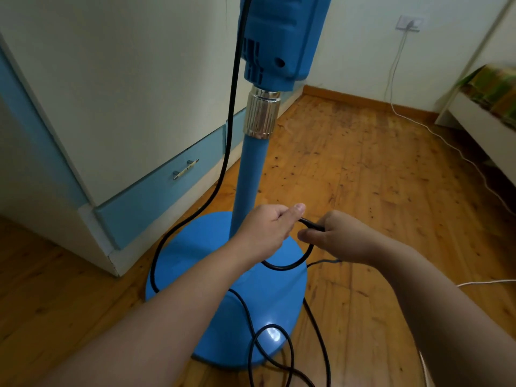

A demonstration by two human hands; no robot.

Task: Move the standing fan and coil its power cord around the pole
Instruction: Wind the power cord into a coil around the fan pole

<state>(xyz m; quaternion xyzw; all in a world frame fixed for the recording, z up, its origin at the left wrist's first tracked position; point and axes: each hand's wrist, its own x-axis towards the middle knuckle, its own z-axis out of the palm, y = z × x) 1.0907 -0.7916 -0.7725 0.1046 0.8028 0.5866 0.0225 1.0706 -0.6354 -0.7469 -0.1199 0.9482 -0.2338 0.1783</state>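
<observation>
The standing fan (pixel 279 37) stands on the wooden floor (pixel 363 177), with a cupboard (pixel 111 93) to the left of its pole (pixel 250 174). The power cord (pixel 231 107) drops from the motor housing down the left of the pole, sweeps round the rim of the base (pixel 195 247), and lies in slack loops on the near side of the pole, partly on the base and partly on the floor. No turn is laid round the pole yet.

A short span of cord is held just right of the pole's foot. The left hand (pixel 265 230) is curled round it with the thumb out, and the right hand (pixel 337 238) pinches it close beside.

The step is judged to be the start of the first turn. It would be best begun low on the pole and built upward, each turn laid snug against the last. Light tension should be kept so that no turn slides down. The slack on the near side of the pole should be fed through one hand while the other passes the cord behind the pole. The crossed loop should be shaken out first, or a kink may be wound in. The pole should not be pulled sideways, as the fan could tip.
</observation>
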